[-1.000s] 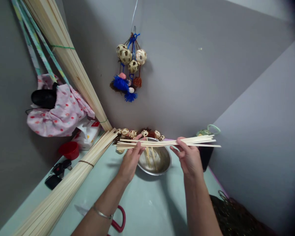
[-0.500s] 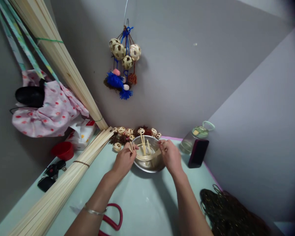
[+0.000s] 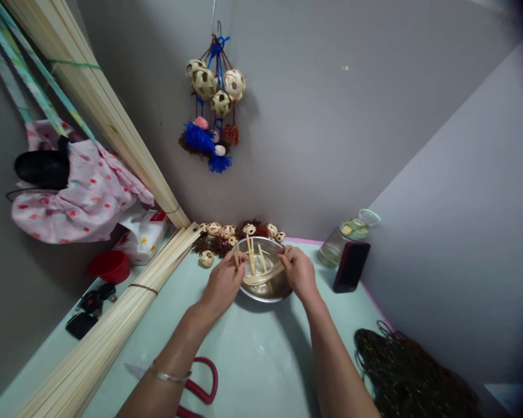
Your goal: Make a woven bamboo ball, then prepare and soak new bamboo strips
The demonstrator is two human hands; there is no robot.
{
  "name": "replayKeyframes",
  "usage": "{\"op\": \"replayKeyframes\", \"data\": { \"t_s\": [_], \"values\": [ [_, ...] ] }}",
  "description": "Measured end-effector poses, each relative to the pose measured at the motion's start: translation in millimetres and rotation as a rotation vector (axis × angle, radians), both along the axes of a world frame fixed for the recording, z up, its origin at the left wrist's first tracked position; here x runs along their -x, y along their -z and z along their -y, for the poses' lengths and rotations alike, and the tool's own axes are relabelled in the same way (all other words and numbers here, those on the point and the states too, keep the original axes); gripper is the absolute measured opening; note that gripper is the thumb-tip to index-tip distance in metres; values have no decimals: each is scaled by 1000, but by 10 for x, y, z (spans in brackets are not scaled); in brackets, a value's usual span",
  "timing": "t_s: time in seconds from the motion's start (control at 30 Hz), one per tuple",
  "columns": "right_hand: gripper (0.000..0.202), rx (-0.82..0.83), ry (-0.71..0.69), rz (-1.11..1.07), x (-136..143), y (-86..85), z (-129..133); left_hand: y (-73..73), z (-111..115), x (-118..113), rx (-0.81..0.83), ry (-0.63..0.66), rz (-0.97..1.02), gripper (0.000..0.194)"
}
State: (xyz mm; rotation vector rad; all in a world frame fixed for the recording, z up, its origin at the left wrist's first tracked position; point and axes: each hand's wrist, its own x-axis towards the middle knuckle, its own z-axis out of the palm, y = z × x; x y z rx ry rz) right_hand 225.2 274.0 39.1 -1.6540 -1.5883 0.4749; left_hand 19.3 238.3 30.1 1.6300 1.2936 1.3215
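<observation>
A round metal bowl (image 3: 265,297) stands on the pale green table, with pale flat strips (image 3: 258,278) curving across it and several strip ends sticking up. My left hand (image 3: 225,277), a silver bangle on its wrist, is closed on the strips at the bowl's left rim. At the right rim, my right hand (image 3: 300,270) pinches the other side of the curved strips between thumb and fingers. Small woven balls (image 3: 214,229) and dark tassels lie just behind the bowl, and one ball (image 3: 206,258) sits to its left.
Red-handled scissors (image 3: 207,380) lie near my left forearm. Long strip bundles (image 3: 113,313) run along the left, by a red cup (image 3: 110,266). A phone (image 3: 352,267) leans on a glass jar (image 3: 330,249) at right. Dark cord (image 3: 401,366) lies at lower right.
The view has shifted slightly. The strips in my hands dip a little differently over the bowl, and the upright ends lean more to the left. Both hands keep their hold.
</observation>
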Motion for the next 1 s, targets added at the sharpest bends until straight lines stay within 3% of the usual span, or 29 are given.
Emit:
{"op": "replayKeyframes", "data": {
  "t_s": [0.23,0.4,0.5,0.67,1.0],
  "values": [
    [45,19,-65,-621,-265,-187,-36,-150,-105,303,-11,-126,411,23],
    [46,89,-210,-921,-219,-336,62,-283,-76,388,-18,-159,668,23],
    [41,100,-213,-1059,-191,-331,56,-358,-41,384,-7,-132,762,25],
    [29,128,-196,-1160,-157,-251,3,-435,5,347,61,-62,811,33],
    [34,101,-144,-1178,-142,-201,-17,-439,14,336,101,-60,835,27]
  ]
}}
